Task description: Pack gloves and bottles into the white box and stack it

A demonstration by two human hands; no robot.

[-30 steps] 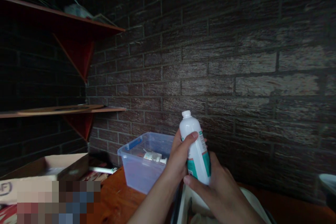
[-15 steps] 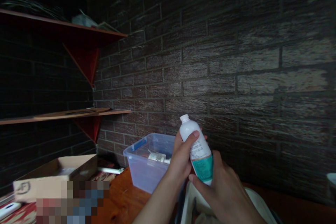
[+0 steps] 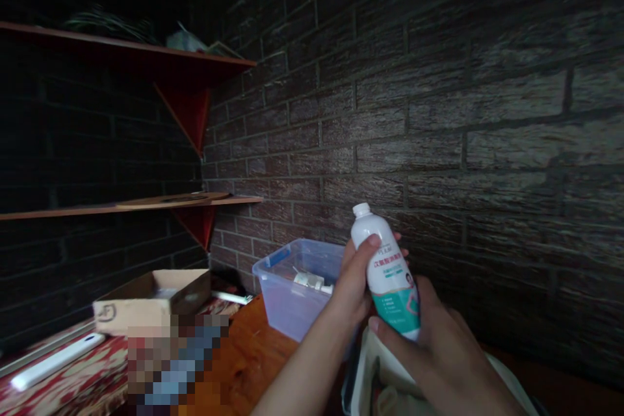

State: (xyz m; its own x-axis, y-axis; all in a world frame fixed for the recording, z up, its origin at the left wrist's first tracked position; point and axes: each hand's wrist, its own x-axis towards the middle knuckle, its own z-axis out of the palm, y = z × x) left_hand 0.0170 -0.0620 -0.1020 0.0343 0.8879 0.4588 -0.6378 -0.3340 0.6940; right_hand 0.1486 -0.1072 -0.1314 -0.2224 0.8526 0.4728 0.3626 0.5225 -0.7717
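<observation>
A white bottle (image 3: pixel 387 273) with a green lower label and a white cap is held tilted in front of me. My left hand (image 3: pixel 358 279) wraps around its upper part, thumb across the front. Lower down, my right hand (image 3: pixel 433 344) grips the base from the right side. The label's printed front, with red lettering, faces me. Below the hands is a pale open container (image 3: pixel 365 377), partly hidden by my right hand. Just left of the bottle stands a clear plastic bin (image 3: pixel 283 305) with a small white-capped item (image 3: pixel 309 281) inside.
On the left, a cardboard box (image 3: pixel 131 318) and a long white object (image 3: pixel 58 361) lie on a red patterned cloth. Wooden shelves (image 3: pixel 229 65) jut from the corner above. A dark brick wall (image 3: pixel 380 130) rises behind the orange-brown tabletop (image 3: pixel 248 364).
The bottle has been turned so that its front label, rather than the small print, faces me. My view has shifted left, so the surroundings sit further right.
</observation>
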